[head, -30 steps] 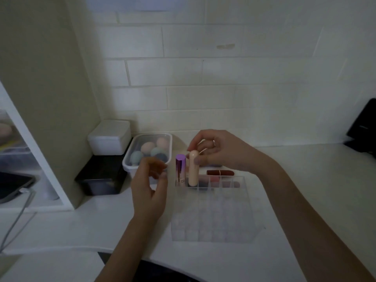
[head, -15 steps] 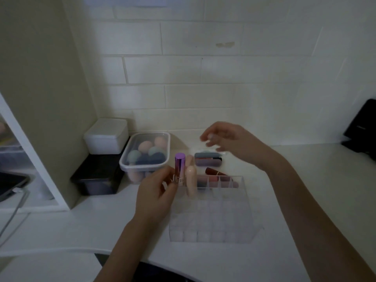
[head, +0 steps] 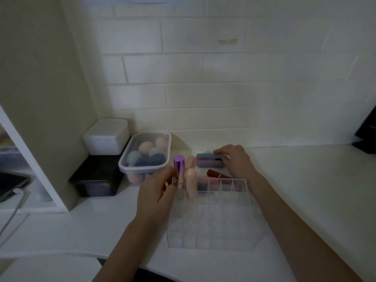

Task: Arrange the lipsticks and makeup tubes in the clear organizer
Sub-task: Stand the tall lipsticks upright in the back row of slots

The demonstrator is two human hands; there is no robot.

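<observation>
The clear organizer (head: pixel 223 237), a grid of small cells, sits on the white counter in front of me. In its far-left cells stand a purple-capped lipstick (head: pixel 179 169) and a peach tube (head: pixel 190 185). My left hand (head: pixel 156 197) rests against the organizer's far-left corner, fingers touching the purple lipstick's base. My right hand (head: pixel 236 161) reaches behind the organizer, fingertips on a grey-blue tube (head: pixel 205 156) lying on top of a mauve tube (head: pixel 209 164). A dark red tube (head: pixel 216 174) lies flat just behind the organizer's back wall.
A clear lidded box of makeup sponges (head: pixel 145 154) stands behind my left hand. Further left, a white box (head: pixel 105 137) sits on a black box (head: pixel 97 178) beside a shelf unit (head: pixel 40 98). The tiled wall is close behind. A dark object (head: pixel 366 137) sits far right.
My right hand let go of the peach tube, now standing in its cell, and moved back to the lying tubes. My left hand came forward onto the purple lipstick and the organizer's corner.
</observation>
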